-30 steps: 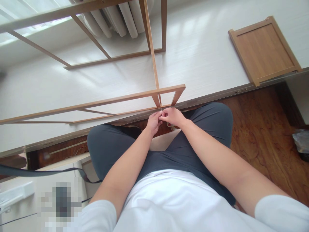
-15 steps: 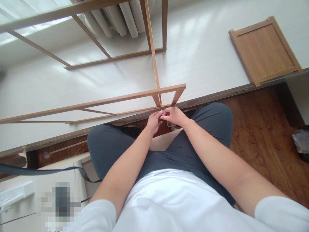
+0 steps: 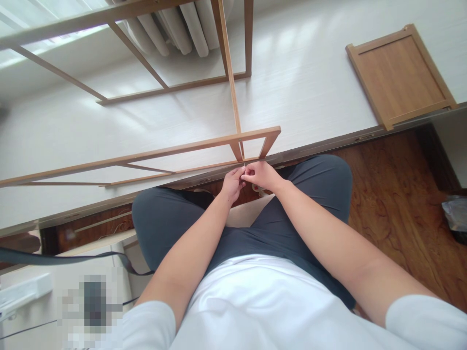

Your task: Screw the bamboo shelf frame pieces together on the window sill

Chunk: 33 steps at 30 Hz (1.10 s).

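Note:
My left hand (image 3: 232, 183) and my right hand (image 3: 263, 175) meet fingertip to fingertip just off the front edge of the white table (image 3: 310, 97). Both are closed in a pinch. A small thin thing pokes up between the fingertips, too small to name. Right beyond them stands a wooden frame (image 3: 197, 146) of slim light-brown bars, its near corner a short way above my fingers. From that corner a long bar runs back to the frame's far side.
A wooden panel (image 3: 404, 78) with a raised border lies on the table at the right. Pale folded slats (image 3: 182, 29) stand behind the frame. My knees are under the table edge. A dark strap (image 3: 73, 256) crosses a light surface at lower left; a plastic bag (image 3: 456, 214) sits far right.
My right fingertips have shifted very slightly left against the left ones. The frame and the panel stay where they were.

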Motion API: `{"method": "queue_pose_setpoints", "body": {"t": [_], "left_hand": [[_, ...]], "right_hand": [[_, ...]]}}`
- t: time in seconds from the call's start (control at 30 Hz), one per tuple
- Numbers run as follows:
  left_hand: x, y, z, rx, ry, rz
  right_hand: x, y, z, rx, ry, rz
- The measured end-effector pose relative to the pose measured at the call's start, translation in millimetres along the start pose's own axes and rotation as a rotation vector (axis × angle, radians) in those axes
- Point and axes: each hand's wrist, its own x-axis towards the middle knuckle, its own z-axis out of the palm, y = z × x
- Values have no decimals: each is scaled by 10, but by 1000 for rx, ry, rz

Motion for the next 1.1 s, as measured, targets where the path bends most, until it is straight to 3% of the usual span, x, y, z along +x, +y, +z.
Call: {"method": "queue_pose_setpoints", "body": {"t": [0.67,1.1], "left_hand": [[-11,37,9,19,-14,-10],[-23,52,23,29,2,-5]], "right_hand": [[-12,80,-24,58,8,51],[17,184,-11,79,-63,94]]}}
